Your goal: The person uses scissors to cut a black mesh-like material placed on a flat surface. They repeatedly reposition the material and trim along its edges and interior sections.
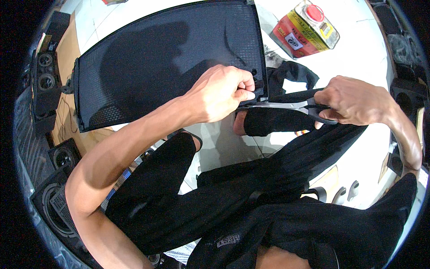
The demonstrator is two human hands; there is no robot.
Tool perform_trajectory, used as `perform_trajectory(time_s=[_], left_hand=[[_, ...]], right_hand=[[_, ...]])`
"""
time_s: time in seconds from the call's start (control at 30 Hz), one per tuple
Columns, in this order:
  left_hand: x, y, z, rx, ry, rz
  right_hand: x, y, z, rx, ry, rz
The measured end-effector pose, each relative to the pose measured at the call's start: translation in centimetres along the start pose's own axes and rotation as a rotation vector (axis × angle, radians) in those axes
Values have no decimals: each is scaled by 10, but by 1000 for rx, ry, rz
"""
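Observation:
A large dark panel covered in black mesh cloth (148,67) lies in front of me, its near right corner by my hands. My left hand (221,92) is closed at that corner, thumb and fingers pinching the edge of the cloth; the exact bit between the fingertips is hard to make out. In my right hand (356,99) is a pair of scissors (291,106), gripped by its dark handles. Its blades point left along the panel's near edge, their tips just under my left fingers. Whether the blades touch the cloth cannot be told.
A red and yellow metal can (305,31) with a red cap stands beyond the panel's right side. Black cloth (295,74) lies on the pale floor near the scissors. Speaker boxes (46,80) line the left, with a round speaker (65,158) nearer. My black-clothed legs (251,175) fill the foreground.

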State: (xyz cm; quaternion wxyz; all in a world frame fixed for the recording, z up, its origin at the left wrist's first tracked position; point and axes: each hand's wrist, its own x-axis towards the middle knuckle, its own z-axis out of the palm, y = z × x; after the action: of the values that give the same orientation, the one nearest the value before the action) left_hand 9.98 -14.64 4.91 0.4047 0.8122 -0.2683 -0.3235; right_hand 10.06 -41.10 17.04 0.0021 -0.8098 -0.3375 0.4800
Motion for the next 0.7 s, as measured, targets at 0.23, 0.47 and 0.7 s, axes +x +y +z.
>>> perform_trajectory(time_s=[0.23,0.47,0.7], left_hand=[[0,2,-1,27,4,22],[0,0,2,16,28,29],[1,2,3,27,38,31]], right_hand=[[6,7,10,-62,117,-87],[14,13,23,-107,191,-120],[19,20,25,-184,224,-199]])
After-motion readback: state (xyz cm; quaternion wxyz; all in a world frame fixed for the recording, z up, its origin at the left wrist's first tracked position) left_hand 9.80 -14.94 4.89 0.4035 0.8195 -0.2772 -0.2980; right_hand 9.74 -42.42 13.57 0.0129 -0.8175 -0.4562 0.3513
